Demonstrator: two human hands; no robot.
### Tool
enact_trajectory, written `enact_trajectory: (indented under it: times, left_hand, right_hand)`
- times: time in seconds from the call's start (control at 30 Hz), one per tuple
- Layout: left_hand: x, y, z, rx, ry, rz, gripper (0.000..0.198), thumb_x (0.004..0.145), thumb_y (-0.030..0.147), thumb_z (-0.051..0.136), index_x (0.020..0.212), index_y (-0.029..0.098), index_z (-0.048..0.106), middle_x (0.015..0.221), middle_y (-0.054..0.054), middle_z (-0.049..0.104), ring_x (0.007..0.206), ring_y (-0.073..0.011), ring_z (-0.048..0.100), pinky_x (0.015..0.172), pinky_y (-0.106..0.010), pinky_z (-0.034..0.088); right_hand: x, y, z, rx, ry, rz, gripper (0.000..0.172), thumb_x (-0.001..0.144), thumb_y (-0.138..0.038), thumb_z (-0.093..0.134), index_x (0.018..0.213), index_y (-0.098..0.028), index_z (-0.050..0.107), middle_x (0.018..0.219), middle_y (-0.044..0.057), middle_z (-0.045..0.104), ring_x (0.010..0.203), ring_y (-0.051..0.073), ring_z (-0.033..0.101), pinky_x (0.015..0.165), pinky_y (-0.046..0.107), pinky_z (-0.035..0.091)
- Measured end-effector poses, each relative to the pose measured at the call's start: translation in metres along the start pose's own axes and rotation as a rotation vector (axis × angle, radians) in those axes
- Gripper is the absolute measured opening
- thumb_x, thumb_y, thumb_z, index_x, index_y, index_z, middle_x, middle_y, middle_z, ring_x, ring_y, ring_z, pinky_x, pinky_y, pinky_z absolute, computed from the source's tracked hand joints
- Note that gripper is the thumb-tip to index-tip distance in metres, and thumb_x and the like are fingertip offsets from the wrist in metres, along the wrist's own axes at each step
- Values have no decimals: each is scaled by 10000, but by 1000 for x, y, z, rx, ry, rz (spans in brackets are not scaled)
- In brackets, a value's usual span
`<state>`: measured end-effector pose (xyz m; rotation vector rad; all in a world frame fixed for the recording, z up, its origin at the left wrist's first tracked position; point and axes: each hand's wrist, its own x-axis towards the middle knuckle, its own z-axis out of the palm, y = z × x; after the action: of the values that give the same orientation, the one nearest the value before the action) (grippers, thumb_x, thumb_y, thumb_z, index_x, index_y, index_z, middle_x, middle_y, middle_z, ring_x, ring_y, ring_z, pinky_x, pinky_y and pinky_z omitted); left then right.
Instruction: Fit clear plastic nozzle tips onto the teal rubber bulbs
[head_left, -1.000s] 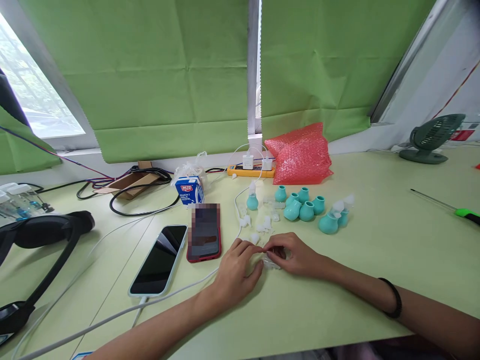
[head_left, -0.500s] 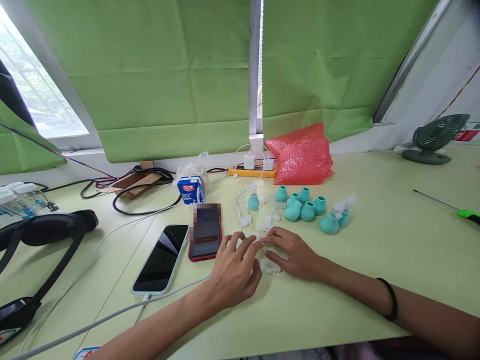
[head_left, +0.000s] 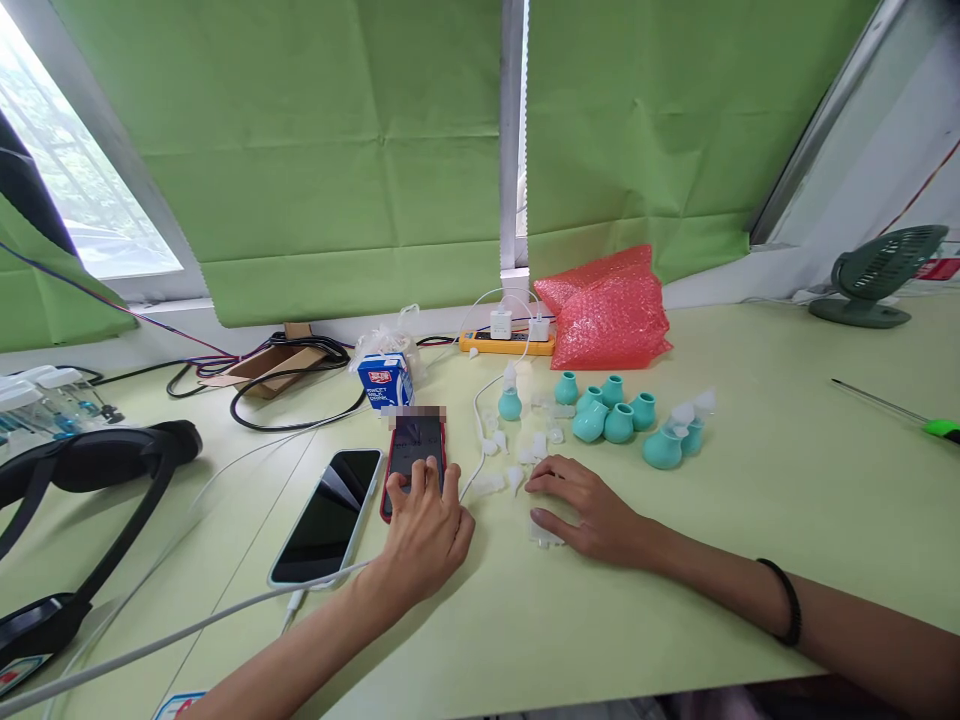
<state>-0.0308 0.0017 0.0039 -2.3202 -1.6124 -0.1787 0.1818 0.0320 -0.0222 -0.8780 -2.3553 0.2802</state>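
Observation:
My left hand (head_left: 427,525) reaches over the lower part of a red-cased phone (head_left: 418,440), fingertips on or just above its screen, holding nothing. My right hand (head_left: 589,508) rests on the table with thumb and fingers apart, beside small translucent white pieces (head_left: 514,478). Under its thumb lies a clear flat part (head_left: 543,533). Several teal bulb-shaped pieces (head_left: 619,423) stand beyond the right hand. One teal bulb with a clear tip (head_left: 509,403) stands apart, and others with clear tips (head_left: 663,447) are grouped at the right.
A second phone (head_left: 328,517) with a cable lies left. Behind are a blue milk carton (head_left: 385,381), an orange power strip (head_left: 506,343) and a red bubble-wrap bag (head_left: 609,315). A black headset (head_left: 97,460) is far left; a fan (head_left: 874,275) and green-handled screwdriver (head_left: 941,430) are right.
My left hand has moved left, away from my right hand and the small white pieces, onto the red-cased phone. My right hand has stayed nearly where it was.

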Motion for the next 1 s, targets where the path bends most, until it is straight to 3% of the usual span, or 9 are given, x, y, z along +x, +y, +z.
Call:
enact_trajectory:
  times: [0.23,0.43,0.53,0.6,0.7,0.8,1.0]
  left_hand:
    - [4,-1,6,-31,40,-1,280,757,184,335,971,98,494,1041,-186,511,966,-329,417,743,-482,282]
    - [4,-1,5,-8,14,-3,295,763,190,332,993,89,487,1060,-194,506,976,-327,412,752,-486,275]
    - [2,2,-1,-11,26,-1,299,762,184,339,1000,85,490,1107,-207,481,1002,-335,397,757,-497,274]
    - [-1,9,-6,-51,64,41,311,775,216,349,1028,95,482,1160,-208,448,1029,-342,376,763,-507,276]
    - [-7,27,-12,-175,104,241,337,800,297,364,1092,152,450,1194,-165,436,1009,-324,389,749,-494,309]
    - [-7,44,-9,-252,163,374,281,802,220,379,1066,180,466,1147,-118,476,953,-288,420,761,-480,334]
    - [2,49,10,-512,22,384,249,733,103,426,960,143,519,918,-105,556,832,-221,468,722,-364,431]
  right_hand:
    - [1,2,0,-21,30,-6,180,773,-259,490,909,-165,561,897,87,550,837,190,503,733,354,420]
    - [3,10,0,-104,120,89,162,775,-247,474,866,-156,573,832,77,566,786,186,514,694,342,417]
    - [4,12,1,-144,99,128,173,765,-238,480,874,-151,583,817,72,566,788,187,512,696,335,412]
    - [4,11,2,-164,50,149,198,757,-251,497,903,-155,589,821,71,560,792,189,507,707,336,407]
    - [5,10,4,-173,-25,152,228,753,-286,518,939,-178,595,822,65,551,809,191,500,721,335,402]
    - [5,11,5,-153,-51,132,206,761,-291,524,923,-191,602,816,57,550,820,184,500,713,317,404]
    - [6,14,6,-92,-46,113,184,785,-260,503,932,-194,592,774,41,559,783,171,508,689,305,408]
